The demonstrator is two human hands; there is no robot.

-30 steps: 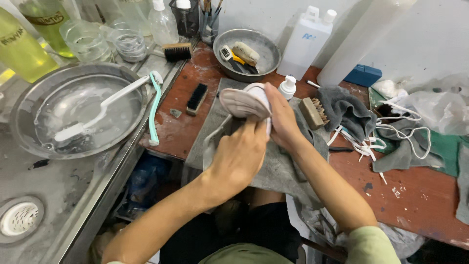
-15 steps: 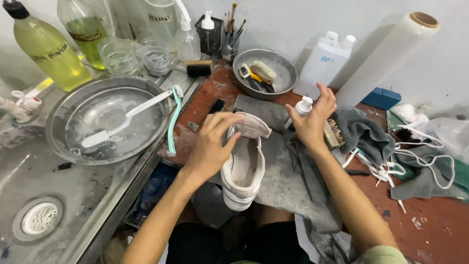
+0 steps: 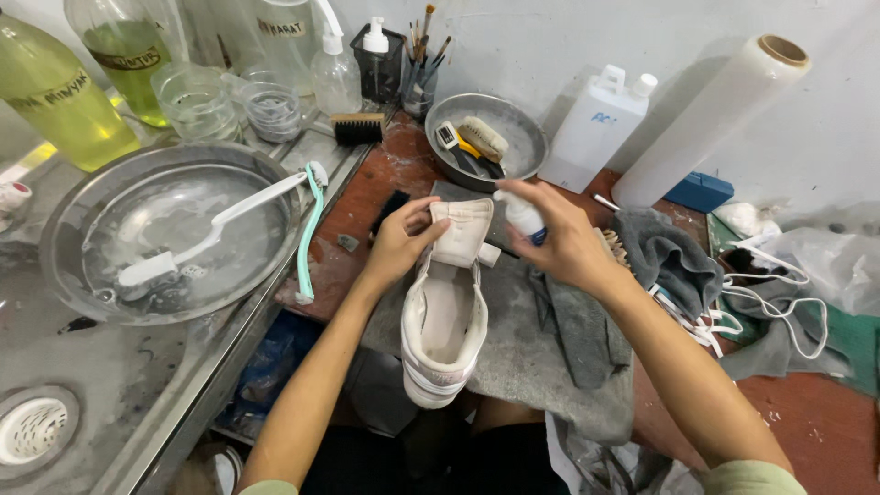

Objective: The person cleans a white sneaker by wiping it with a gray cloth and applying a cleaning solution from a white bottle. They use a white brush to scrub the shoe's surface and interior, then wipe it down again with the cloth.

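A white sneaker [image 3: 445,325] lies on a grey cloth [image 3: 541,353] over my lap, opening up and heel toward me. My left hand [image 3: 401,243] grips the shoe's toe end and holds its tongue pulled up. My right hand [image 3: 559,240] holds a small white spray bottle [image 3: 522,215] just right of the tongue, its nozzle turned toward the shoe. White laces [image 3: 779,312] lie loose to the right.
A metal basin [image 3: 101,307] with soapy water and a white brush sits at left, a green toothbrush [image 3: 310,229] on its rim. Behind are a metal bowl of brushes [image 3: 527,137], a white jug [image 3: 596,128], a film roll [image 3: 710,119], bottles, jars and a black brush [image 3: 357,128].
The shoe went from sole-up under both hands to lying opening-up. My right hand took the small bottle from the table and brought it to the tongue.
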